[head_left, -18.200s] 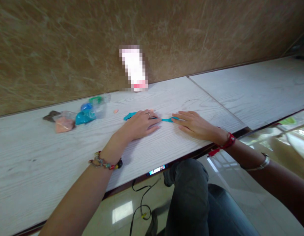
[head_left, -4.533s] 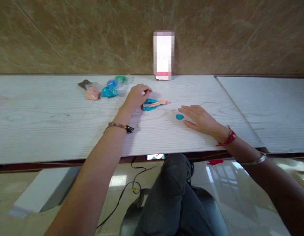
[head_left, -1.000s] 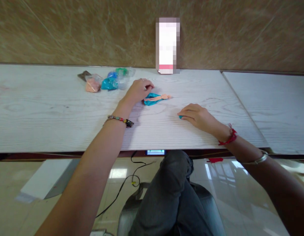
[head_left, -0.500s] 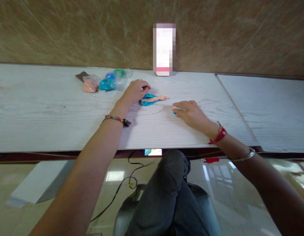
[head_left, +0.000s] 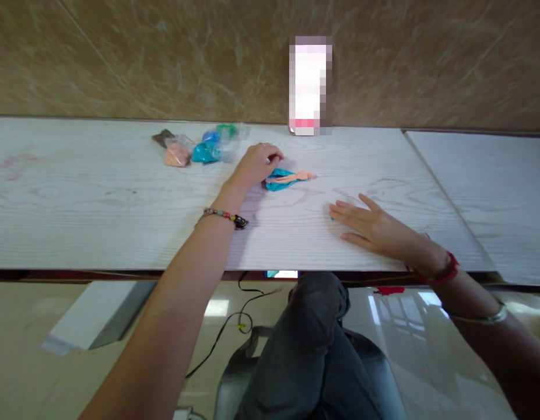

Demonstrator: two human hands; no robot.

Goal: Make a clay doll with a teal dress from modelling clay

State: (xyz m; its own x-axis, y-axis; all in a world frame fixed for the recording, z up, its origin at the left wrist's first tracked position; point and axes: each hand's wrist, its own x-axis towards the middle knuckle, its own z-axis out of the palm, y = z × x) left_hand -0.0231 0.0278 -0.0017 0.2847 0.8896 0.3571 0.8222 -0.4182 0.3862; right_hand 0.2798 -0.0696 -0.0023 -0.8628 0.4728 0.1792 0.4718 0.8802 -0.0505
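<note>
A small flat figure of turquoise and peach modelling clay (head_left: 281,179) lies on the white wood-grain table. My left hand (head_left: 259,163) rests at its upper left edge, fingers loosely curled, with nothing visible in them. Farther right, my right hand (head_left: 370,226) is spread out over the tabletop, palm down. A tiny turquoise bit of clay (head_left: 332,218) peeks out under its fingertips; most of it is hidden.
Clear bags of clay stand at the back left: a peach one (head_left: 178,154), a turquoise one (head_left: 206,153), a blue one (head_left: 211,136), a green one (head_left: 227,130) and a brown one (head_left: 163,137). A blurred-out upright phone-like object (head_left: 308,87) leans on the wall.
My right hand has gone from bent, pinching-like fingers to stretched flat ones, and moved right and nearer to me. My left hand stays beside the figure. The whole view has shifted slightly.
</note>
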